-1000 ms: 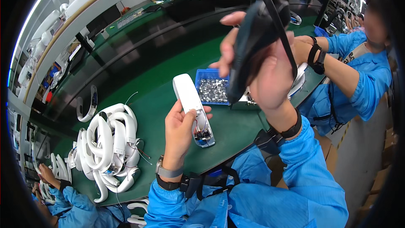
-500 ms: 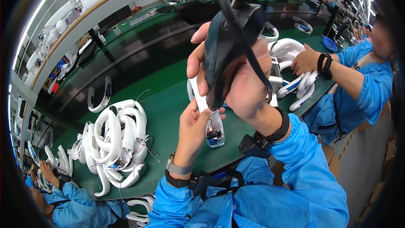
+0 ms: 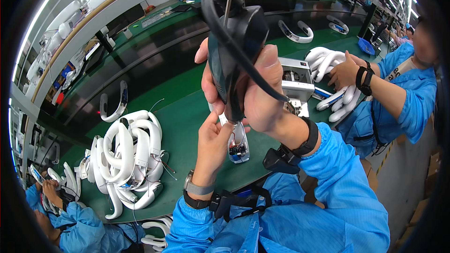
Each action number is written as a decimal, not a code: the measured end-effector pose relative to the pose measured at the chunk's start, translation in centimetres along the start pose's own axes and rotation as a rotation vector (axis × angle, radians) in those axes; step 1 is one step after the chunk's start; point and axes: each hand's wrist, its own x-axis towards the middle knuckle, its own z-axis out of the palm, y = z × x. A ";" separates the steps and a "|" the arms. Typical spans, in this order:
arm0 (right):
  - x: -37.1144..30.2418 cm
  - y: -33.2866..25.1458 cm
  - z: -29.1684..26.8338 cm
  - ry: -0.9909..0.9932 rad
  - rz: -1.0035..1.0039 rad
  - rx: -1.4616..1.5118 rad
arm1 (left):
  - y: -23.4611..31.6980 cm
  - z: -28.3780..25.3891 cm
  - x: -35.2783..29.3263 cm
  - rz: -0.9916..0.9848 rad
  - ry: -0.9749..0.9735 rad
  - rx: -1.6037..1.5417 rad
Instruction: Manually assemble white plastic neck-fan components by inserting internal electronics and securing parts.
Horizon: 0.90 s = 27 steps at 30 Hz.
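Observation:
My right hand (image 3: 262, 91) is wrapped round a black corded electric screwdriver (image 3: 234, 61), held upright with its tip pointing down. Under that tip lies a white curved plastic housing (image 3: 240, 137), its near end exposed and showing wires and a small dark circuit part. My left hand (image 3: 213, 138) grips this housing from the left, thumb and fingers closed near the screwdriver's tip. The screw point itself is too small to make out, and my right hand and the tool hide the housing's far part.
Left on the green bench (image 3: 187, 112) is a pile of white curved housings (image 3: 126, 154) with loose wires. A metal box-shaped device (image 3: 297, 77) stands to the right. A co-worker's hands (image 3: 344, 70) hold white housings there. Single U-shaped housings (image 3: 296, 33) lie on the dark conveyor (image 3: 159, 49).
My right hand and the screwdriver have shifted left, uncovering the metal device and a U-shaped housing on the conveyor. My left hand stays on the housing. The co-worker's hands at right have moved slightly.

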 end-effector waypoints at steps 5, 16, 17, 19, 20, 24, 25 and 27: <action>-0.4 0.1 -0.4 -0.026 0.049 0.021 | -0.3 0.1 -0.2 -0.006 -0.003 -0.069; -2.1 -0.2 -8.8 0.248 -0.187 -0.109 | -0.5 -0.1 0.5 -0.079 0.007 -0.032; -3.1 0.6 -10.7 0.266 -0.193 -0.165 | -0.8 0.3 0.2 -0.060 0.015 -0.004; -5.5 2.4 -13.0 0.358 -0.163 -0.157 | -0.9 0.7 -0.5 -0.030 0.030 0.054; -7.0 2.8 -14.2 0.395 -0.153 -0.171 | -1.2 1.1 -0.3 -0.011 0.038 0.109; -9.3 4.4 -15.3 0.434 -0.126 -0.169 | -1.4 1.4 -0.7 0.025 0.110 0.088; -9.6 4.5 -15.3 0.435 -0.126 -0.170 | -1.3 1.9 -0.7 0.048 0.138 0.123; -9.7 5.0 -16.0 0.444 -0.125 -0.174 | -1.3 2.1 -0.5 0.044 0.137 0.124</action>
